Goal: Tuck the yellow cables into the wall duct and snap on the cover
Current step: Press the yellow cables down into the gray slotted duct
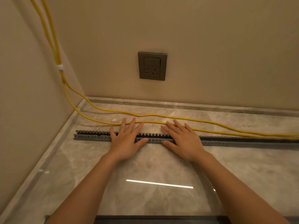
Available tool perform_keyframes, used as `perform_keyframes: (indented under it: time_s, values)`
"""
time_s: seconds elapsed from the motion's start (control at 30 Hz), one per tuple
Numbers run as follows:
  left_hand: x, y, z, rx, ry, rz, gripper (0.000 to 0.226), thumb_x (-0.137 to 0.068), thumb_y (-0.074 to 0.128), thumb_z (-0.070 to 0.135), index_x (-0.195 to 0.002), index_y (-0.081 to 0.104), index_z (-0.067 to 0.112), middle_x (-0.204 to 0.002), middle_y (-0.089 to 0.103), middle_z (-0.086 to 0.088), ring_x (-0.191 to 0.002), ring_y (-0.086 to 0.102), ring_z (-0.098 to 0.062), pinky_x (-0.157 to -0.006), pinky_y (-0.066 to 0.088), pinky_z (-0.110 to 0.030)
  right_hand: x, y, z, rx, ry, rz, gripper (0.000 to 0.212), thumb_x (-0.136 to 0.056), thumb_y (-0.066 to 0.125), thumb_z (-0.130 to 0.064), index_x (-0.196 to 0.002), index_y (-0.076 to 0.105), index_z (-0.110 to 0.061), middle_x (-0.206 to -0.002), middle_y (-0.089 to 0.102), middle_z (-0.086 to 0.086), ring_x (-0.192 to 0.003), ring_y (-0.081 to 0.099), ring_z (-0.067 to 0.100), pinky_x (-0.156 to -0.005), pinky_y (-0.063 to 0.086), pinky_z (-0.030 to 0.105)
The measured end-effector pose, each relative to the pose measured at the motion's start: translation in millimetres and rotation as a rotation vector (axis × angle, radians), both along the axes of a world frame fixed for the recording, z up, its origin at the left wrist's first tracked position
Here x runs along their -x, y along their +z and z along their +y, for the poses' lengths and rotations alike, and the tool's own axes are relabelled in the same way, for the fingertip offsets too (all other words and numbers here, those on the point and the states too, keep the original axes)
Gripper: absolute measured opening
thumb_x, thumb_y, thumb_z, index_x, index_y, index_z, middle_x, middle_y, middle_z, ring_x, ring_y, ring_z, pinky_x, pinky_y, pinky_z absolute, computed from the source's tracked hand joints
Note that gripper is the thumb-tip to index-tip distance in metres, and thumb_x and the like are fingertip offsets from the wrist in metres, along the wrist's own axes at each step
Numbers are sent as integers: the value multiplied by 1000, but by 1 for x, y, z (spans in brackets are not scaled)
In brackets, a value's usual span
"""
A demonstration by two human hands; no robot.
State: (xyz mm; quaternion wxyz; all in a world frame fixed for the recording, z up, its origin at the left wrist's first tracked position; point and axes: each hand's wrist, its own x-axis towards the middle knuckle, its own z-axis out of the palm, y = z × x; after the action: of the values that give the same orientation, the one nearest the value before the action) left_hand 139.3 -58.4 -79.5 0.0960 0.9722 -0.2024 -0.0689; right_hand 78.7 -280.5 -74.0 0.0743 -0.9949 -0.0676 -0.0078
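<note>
Resting flat across grey slotted duct (pixel 90 135) with left grip (pixel 127 140) and right grip (pixel 183 140), fingers spread, nothing pinched. Fingertips reaching nearer of two yellow cables (pixel 152 122). Both cables outside duct, lying on marble worktop (pixel 145 167) just behind it, rising at left wall through white clip (pixel 59 67). Dark socket (pixel 152 66) on back wall.
</note>
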Motion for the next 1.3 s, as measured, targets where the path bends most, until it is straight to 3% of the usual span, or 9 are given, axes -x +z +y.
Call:
perform_keyframes:
  time_s: [0.27, 0.4, 0.5, 0.6, 0.7, 0.87, 0.97, 1.13, 1.3]
  values:
    - [-32, 22, 23, 296, 87, -241, 34, -94, 46, 32, -125, 57, 22, -140, 46, -2, -130, 32, -24, -104, 28, -46, 0, 10, 3, -137, -35, 105, 61, -90, 22, -63, -145, 14, -39, -157, 6, -9, -143, -9, 10, -116, -7, 42]
    - [-66, 34, 52, 154, 67, -389, 15, -88, 59, 15, -92, 74, 10, -98, 72, -8, -95, 60, -29, -86, 45, -41, -9, 20, 16, -285, -73, -126, 37, -98, 40, -35, -131, 50, -22, -141, 48, 1, -139, 26, 20, -114, 16, 41]
    - [-79, 34, 61, 47, -4, -384, 13, -82, 67, 16, -91, 74, 9, -97, 72, -10, -93, 61, -29, -87, 43, -41, -26, 27, 32, -301, -68, -266, 23, -91, 58, -23, -111, 66, -14, -111, 69, 5, -111, 58, 26, -92, 44, 38]
    - [-86, 30, 69, -123, -113, -327, 36, -87, 60, 33, -120, 60, 19, -130, 58, -3, -121, 50, -22, -108, 24, -46, -45, 33, 47, -241, -14, -200, 31, -89, 61, -27, -117, 63, -15, -114, 67, 5, -107, 58, 24, -86, 47, 37]
    - [-93, 34, 78, -181, -209, -349, 22, -92, 52, 26, -107, 67, 20, -120, 65, -1, -113, 56, -20, -108, 23, -40, -65, 36, 59, -189, 58, -175, 29, -90, 59, -24, -117, 62, -15, -114, 67, 6, -107, 57, 26, -84, 48, 37]
    - [-91, 46, 90, -127, -100, -415, 14, -83, 67, 22, -79, 75, 11, -76, 73, -9, -75, 66, -30, -62, 48, -34, -90, 37, 78, -163, 15, -221, 16, -91, 54, -22, -94, 69, -18, -91, 71, 3, -86, 63, 22, -69, 51, 36]
    - [-89, 45, 92, -63, -41, -427, 11, -76, 74, 23, -71, 74, 14, -76, 71, -8, -74, 66, -27, -58, 46, -32, -101, 37, 86, -170, 20, -237, 15, -89, 59, -29, -85, 68, -17, -85, 70, 2, -81, 63, 23, -63, 49, 34]
    - [-96, 41, 103, 135, -181, -365, 21, -74, 76, 28, -76, 62, 12, -101, 67, -9, -102, 59, -26, -82, 50, -39, -108, 33, 89, -62, 123, -166, 49, -80, 58, -58, -111, 61, -20, -107, 65, 3, -101, 56, 24, -72, 44, 33]
    - [-104, 39, 114, -188, -316, -178, 69, -83, 52, 58, -139, 33, 22, -149, 34, -1, -137, 28, -14, -117, 5, -35, -108, 28, 79, 55, 151, -20, 54, -85, 54, -53, -128, 48, -21, -126, 55, 4, -116, 46, 26, -90, 42, 39]
